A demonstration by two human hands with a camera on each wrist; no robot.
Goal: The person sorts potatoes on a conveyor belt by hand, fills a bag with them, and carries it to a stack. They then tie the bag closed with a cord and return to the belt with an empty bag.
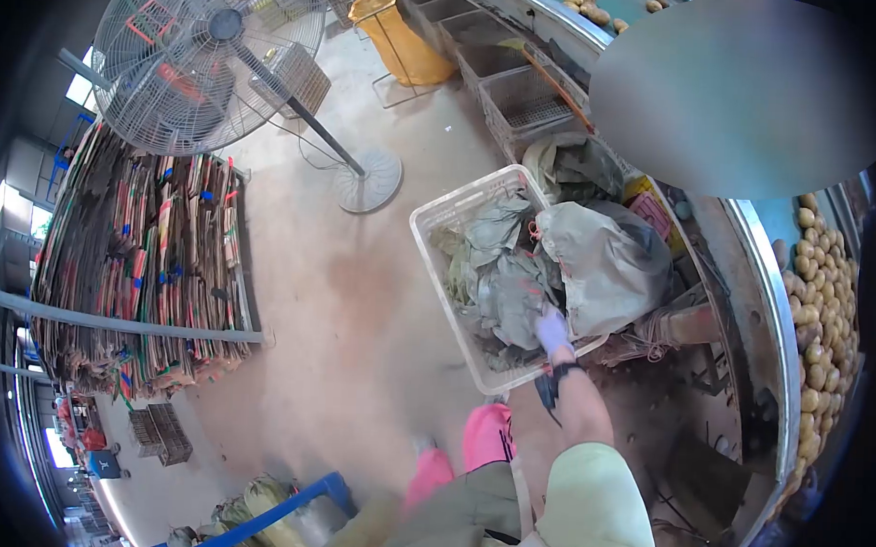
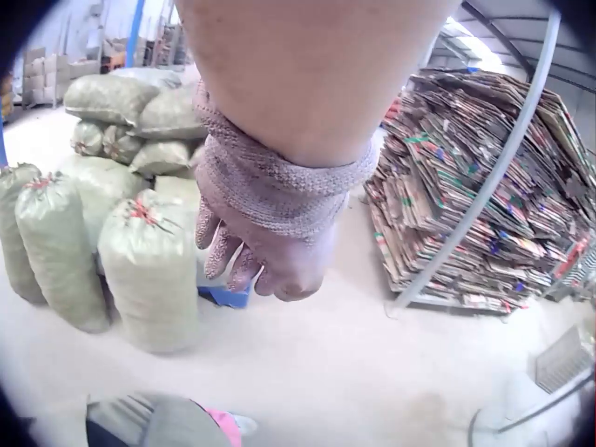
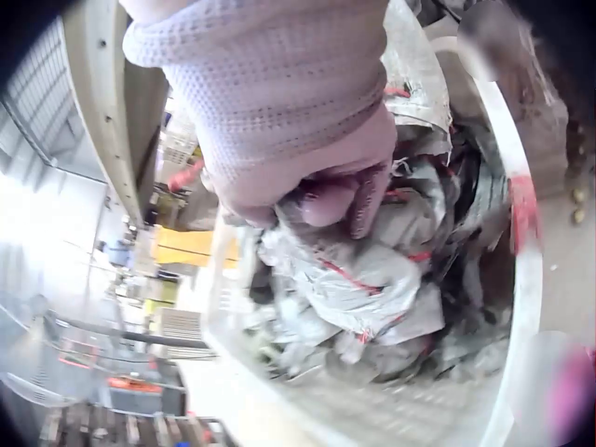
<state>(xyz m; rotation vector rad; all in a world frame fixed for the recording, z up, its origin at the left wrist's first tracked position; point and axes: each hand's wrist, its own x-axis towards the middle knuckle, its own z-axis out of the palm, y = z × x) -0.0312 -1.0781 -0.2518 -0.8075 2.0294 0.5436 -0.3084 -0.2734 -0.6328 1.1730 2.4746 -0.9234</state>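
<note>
My right hand (image 1: 552, 331), in a pale lilac glove, reaches into a white plastic crate (image 1: 445, 308) heaped with crumpled grey woven sacks (image 1: 503, 293). In the right wrist view its curled fingers and thumb pinch a grey sack (image 3: 349, 284) with red ties at the top of the heap. Beside that hand, a larger bunched grey sack (image 1: 597, 265) bulges over the crate's right side. My left hand (image 2: 270, 237), also gloved, hangs in the air with loosely curled fingers and holds nothing; the head view does not show it.
A conveyor with potatoes (image 1: 817, 335) runs along the right. A pedestal fan (image 1: 369, 179) stands ahead on the floor, and stacked flattened cardboard (image 1: 149, 273) leans at the left. Filled sacks (image 2: 149, 275) stand near my left hand. A blue bar (image 1: 285, 509) crosses low down.
</note>
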